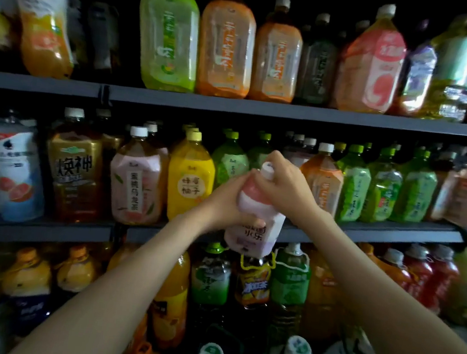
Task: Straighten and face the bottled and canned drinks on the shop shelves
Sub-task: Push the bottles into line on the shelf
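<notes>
One pink-labelled bottle (pixel 261 203), tilted, held in front of the middle shelf (pixel 381 233); two hands on it, left hand (pixel 223 202) gripping its body, right hand (pixel 287 183) curled round its neck

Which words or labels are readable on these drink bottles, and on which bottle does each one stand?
"焕神": gold-labelled bottle, middle shelf.
"蜜桃乌龙茶": pink-labelled bottle, middle shelf.
"蜂蜜柚子": yellow bottle, middle shelf.
"水乐": held bottle; the line above it is blurred.
"冰红茶": orange-labelled bottle, lower shelf.
Every other label is too blurred or small to read.
</notes>
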